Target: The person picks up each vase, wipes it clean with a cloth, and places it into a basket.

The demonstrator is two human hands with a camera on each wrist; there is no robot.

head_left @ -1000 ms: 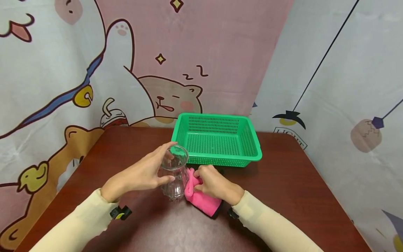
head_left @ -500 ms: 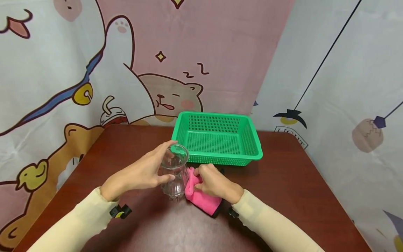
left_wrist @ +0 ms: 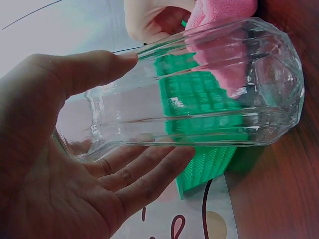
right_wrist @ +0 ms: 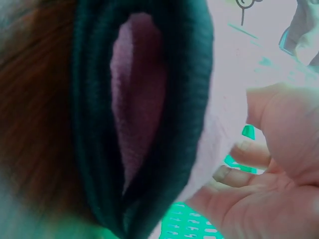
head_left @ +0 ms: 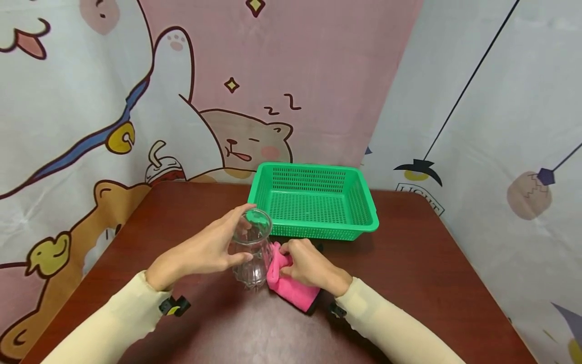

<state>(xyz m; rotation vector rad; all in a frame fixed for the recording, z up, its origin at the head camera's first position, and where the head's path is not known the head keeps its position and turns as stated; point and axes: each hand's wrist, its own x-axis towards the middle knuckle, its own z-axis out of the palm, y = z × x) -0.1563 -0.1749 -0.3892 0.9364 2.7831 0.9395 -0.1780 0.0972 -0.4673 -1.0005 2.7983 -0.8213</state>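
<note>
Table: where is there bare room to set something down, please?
Free: right of the green basket; left of it, beyond the left hand; near middle, between the sleeves. Crowded: before the basket, with glass vase, pink cloth and right hand.

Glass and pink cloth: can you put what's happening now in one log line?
left hand: around glass; right hand: grips pink cloth; glass: mouth up; pink cloth: beside glass; green basket: beyond both

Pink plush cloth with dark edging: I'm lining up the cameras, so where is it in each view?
Head: the pink cloth is just below centre, held by the right hand.
Left wrist: top edge, right of centre, partly seen through the clear faceted glass vessel.
Right wrist: middle, top to bottom.
Shared landmark: green perforated plastic basket.
</note>
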